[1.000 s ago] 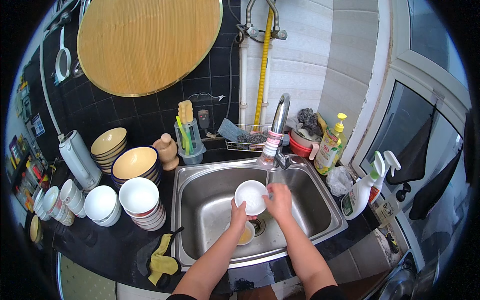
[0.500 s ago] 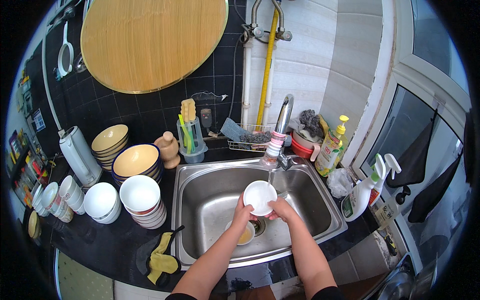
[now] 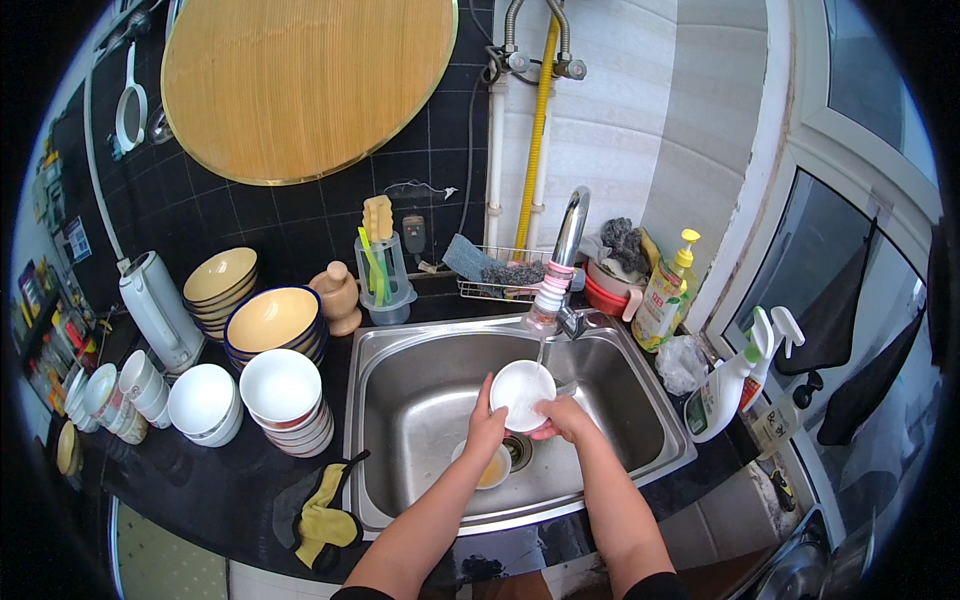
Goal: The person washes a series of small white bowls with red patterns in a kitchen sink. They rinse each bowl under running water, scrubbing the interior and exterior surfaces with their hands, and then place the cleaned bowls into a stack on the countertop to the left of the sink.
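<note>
Over the steel sink [image 3: 400,375], both my hands hold a small white bowl [image 3: 524,390] under the faucet [image 3: 568,240], from which a thin stream of water runs. On the bowl's left rim, my left hand [image 3: 486,425] is closed with fingers underneath and the thumb on the edge. At the lower right, my right hand [image 3: 566,420] grips the rim, its thumb inside the bowl. A second small bowl [image 3: 490,474] with some yellowish liquid sits on the sink floor beside the drain [image 3: 519,452], partly covered by my left forearm.
Stacked white bowls [image 3: 282,390] and yellow bowls [image 3: 275,322] line the counter left of the sink. A black-and-yellow cloth [image 3: 328,515] lies by its front left corner. Dish soap [image 3: 662,295] and a spray bottle [image 3: 722,390] stand on the right; a wire rack [image 3: 500,288] is behind.
My right thumb has slid further into the bowl, and the right hand has shifted slightly right. The bowl stays under the water.
</note>
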